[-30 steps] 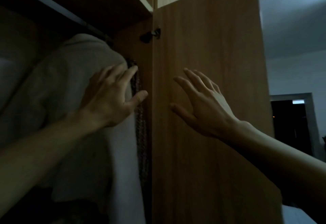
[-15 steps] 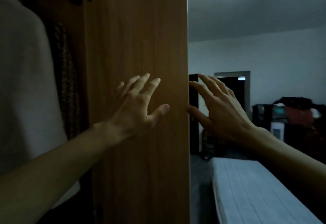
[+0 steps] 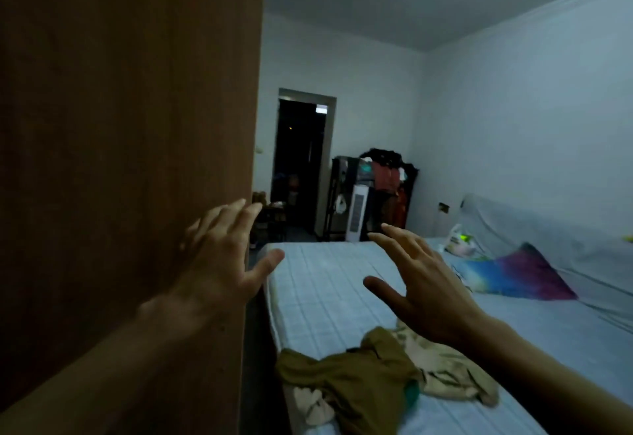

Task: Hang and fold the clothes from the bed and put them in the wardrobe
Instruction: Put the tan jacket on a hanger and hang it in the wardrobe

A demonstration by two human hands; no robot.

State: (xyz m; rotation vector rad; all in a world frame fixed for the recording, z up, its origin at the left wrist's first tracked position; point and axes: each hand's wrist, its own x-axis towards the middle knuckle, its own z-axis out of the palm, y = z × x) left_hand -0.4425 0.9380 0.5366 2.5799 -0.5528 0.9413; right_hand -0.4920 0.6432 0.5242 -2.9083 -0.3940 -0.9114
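The brown wooden wardrobe door (image 3: 130, 160) fills the left half of the view. My left hand (image 3: 222, 260) is open, fingers spread, in front of the door's right edge. My right hand (image 3: 421, 284) is open and empty, raised above the bed (image 3: 325, 284). On the bed's near end lies a crumpled olive-green garment (image 3: 352, 379), with a beige garment (image 3: 448, 373) next to it on the right. The inside of the wardrobe is out of sight.
A multicoloured pillow (image 3: 520, 273) and a white bag (image 3: 459, 241) lie at the bed's far right. A dark doorway (image 3: 299, 160) and a rack piled with clothes (image 3: 373, 191) stand at the far wall. A narrow floor gap separates wardrobe and bed.
The view has swung right, from the wardrobe's hanging clothes to the bed. Both hands stay open; the left has slid to the door's edge and the right is now over the bed.
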